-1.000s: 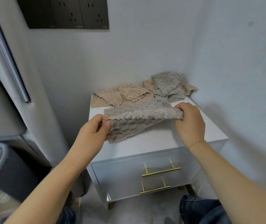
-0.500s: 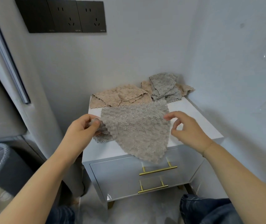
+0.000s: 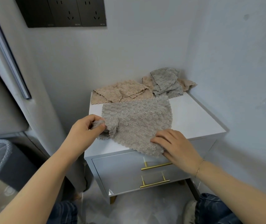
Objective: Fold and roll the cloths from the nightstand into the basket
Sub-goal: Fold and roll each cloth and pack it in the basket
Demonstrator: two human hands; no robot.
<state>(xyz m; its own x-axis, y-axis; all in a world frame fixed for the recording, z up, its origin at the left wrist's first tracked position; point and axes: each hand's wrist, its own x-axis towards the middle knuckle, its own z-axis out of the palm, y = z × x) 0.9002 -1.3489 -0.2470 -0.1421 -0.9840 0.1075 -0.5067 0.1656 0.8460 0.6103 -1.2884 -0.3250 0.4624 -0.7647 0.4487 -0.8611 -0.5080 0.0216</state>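
One grey cloth (image 3: 137, 125) is spread on the nightstand (image 3: 193, 117), its near corner hanging past the front edge. Its left corner is pinched by the left hand (image 3: 87, 128); the right hand (image 3: 175, 144) is laid on it with relaxed fingers. A slip toward the floor is likely if the pinch is released. More cloths (image 3: 164, 83) are heaped at the far side. Only a grey rim at the left frame edge, possibly the basket (image 3: 1, 152), is visible.

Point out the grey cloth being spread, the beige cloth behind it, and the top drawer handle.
grey cloth (image 3: 138, 122), head view, middle of its fleece.
beige cloth (image 3: 122, 92), head view, crumpled centre.
top drawer handle (image 3: 156, 166), head view, brass bar.
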